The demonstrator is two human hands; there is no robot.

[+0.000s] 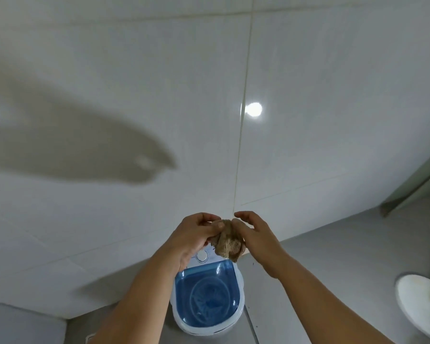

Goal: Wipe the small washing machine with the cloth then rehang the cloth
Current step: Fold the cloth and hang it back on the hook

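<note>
A small white washing machine [209, 299] with a clear blue lid and a round white dial stands on the grey floor against the white tiled wall, low in the middle of the view. Above it, a bunched tan cloth [227, 242] is held between both hands. My left hand [196, 234] pinches the cloth's upper left part with thumb and fingers. My right hand [253, 234] grips its right side, with the index finger lifted. The lower end of the cloth hangs over the machine's dial panel.
The white tiled wall [233, 120] fills most of the view, with a lamp reflection and a large shadow at the left. A white rounded fixture [417, 304] sits at the lower right on the grey floor. A door frame edge [412, 184] shows at the right.
</note>
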